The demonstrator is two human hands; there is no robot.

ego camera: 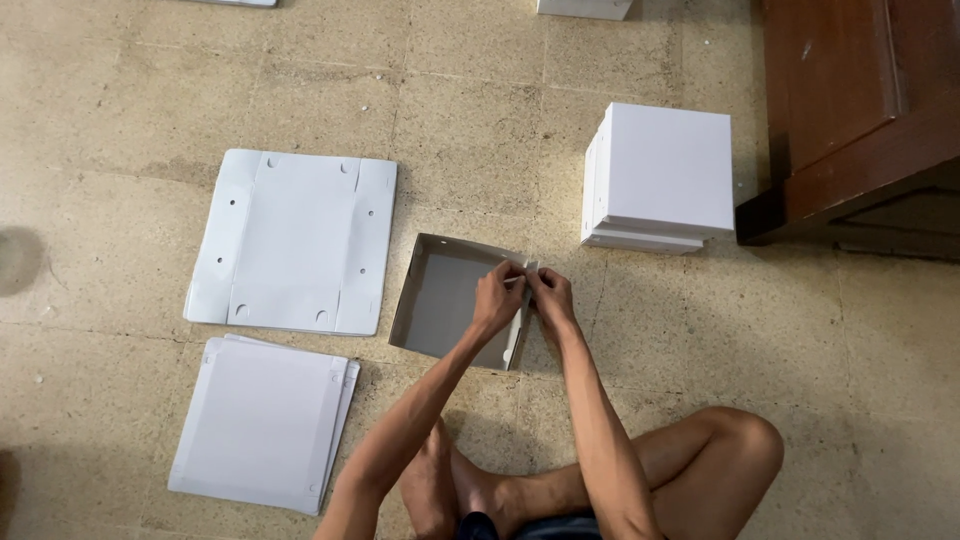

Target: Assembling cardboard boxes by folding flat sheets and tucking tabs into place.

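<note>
Cardboard tray (445, 295), grey inside with its walls folded up and nothing in it, lies on the tiled floor (130, 100) before our crossed legs; our left hand (497, 297) and right hand (551, 295) pinch its right wall together. Left of it we see a flat white box blank (295, 240) and a stack of blanks (262, 422). Behind it, well apart, stands a pile of finished white boxes (660, 178) beside dark wooden furniture (860, 110).
</note>
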